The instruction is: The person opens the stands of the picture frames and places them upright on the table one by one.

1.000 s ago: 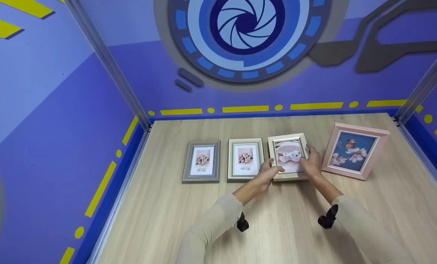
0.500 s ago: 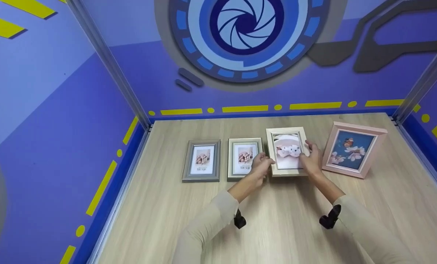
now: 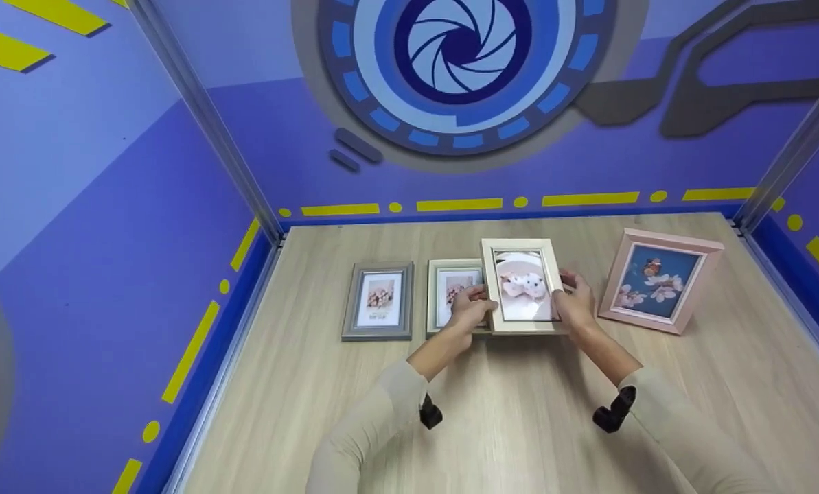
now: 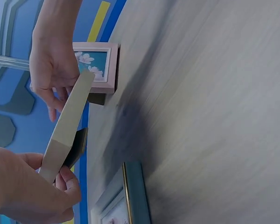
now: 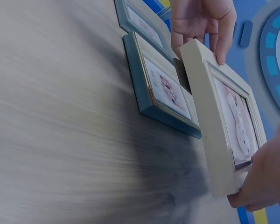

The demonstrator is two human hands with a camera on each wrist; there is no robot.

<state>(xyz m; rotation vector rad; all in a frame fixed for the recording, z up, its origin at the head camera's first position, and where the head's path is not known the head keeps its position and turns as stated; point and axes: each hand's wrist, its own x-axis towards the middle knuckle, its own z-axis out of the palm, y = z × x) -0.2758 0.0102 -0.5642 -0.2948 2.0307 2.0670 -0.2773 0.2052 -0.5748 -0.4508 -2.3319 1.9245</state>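
Both hands hold a cream picture frame [image 3: 523, 285] with a photo of two white plush-like figures, lifted above the table. My left hand [image 3: 469, 312] pinches its left edge, thumb in front. My right hand [image 3: 576, 305] holds the right edge, thumb on the front and fingers partly hidden behind. A dark flap [image 4: 76, 148] stands out from the frame's back in the left wrist view. Behind the left hand lies a second cream frame [image 3: 454, 296] with a bouquet print, partly covered by the held frame. A grey frame [image 3: 377, 302] with a similar print lies left of it.
A pink picture frame [image 3: 663, 281] with a bird and blossoms stands leaning back at the right. The wooden table [image 3: 299, 412] is bounded by a purple-blue back wall [image 3: 258, 144] and side walls. A black device [image 3: 614, 410] is on the right wrist.
The held cream frame has been raised from the table and carried to the left, over part of the second cream frame. Both hands have moved left with it.
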